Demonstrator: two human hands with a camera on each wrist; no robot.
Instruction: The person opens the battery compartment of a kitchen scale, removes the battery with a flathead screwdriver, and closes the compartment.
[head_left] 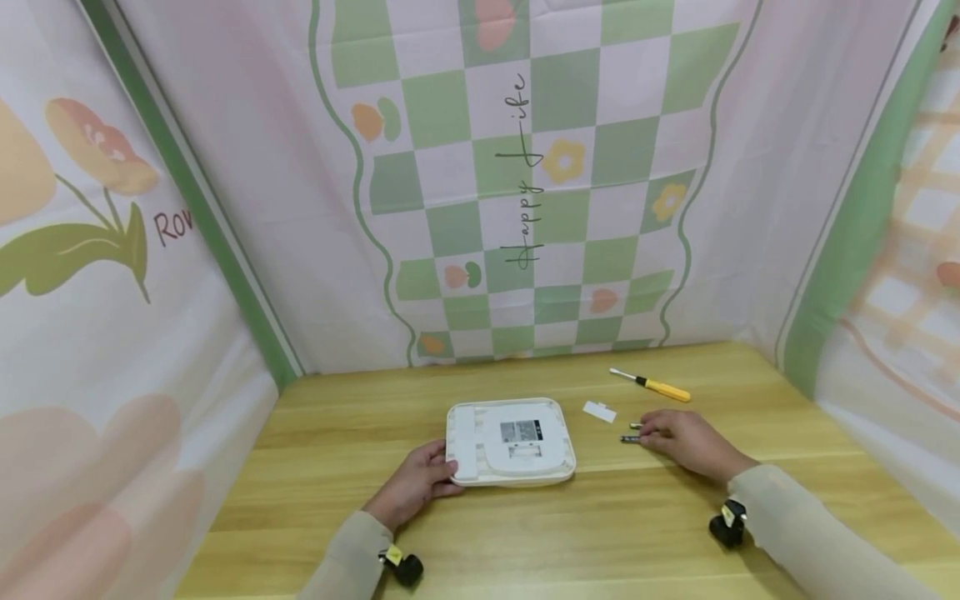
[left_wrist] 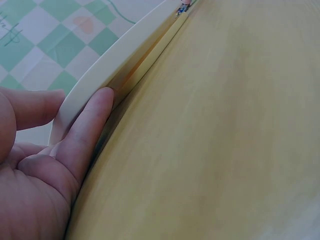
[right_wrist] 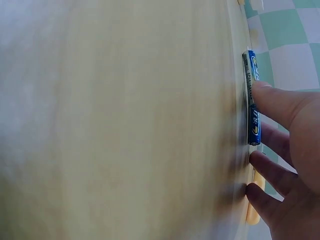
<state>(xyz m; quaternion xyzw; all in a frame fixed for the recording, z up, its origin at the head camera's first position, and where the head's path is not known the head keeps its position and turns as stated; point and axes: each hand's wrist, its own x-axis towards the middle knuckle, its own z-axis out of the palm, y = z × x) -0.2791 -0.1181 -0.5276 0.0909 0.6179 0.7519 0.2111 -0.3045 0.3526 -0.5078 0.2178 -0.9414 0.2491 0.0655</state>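
A white, rounded-square device (head_left: 468, 442) lies on the table with its label and a small open recess facing up. My left hand (head_left: 416, 483) grips its left front corner. In the left wrist view the thumb lies over the rim (left_wrist: 100, 75), with a finger (left_wrist: 92, 117) under it. To the right, my right hand (head_left: 686, 442) pinches a blue battery (right_wrist: 252, 120) lying on the table, its thumb (right_wrist: 272, 100) on the near side. A second battery (head_left: 635, 426) shows just behind, close to the fingertips.
A small white cover piece (head_left: 600, 412) lies between the device and the right hand. Farther back is a screwdriver (head_left: 666, 389) with a yellow handle. Printed fabric (head_left: 517, 208) hangs along the back edge and both sides of the wooden table (head_left: 337, 417).
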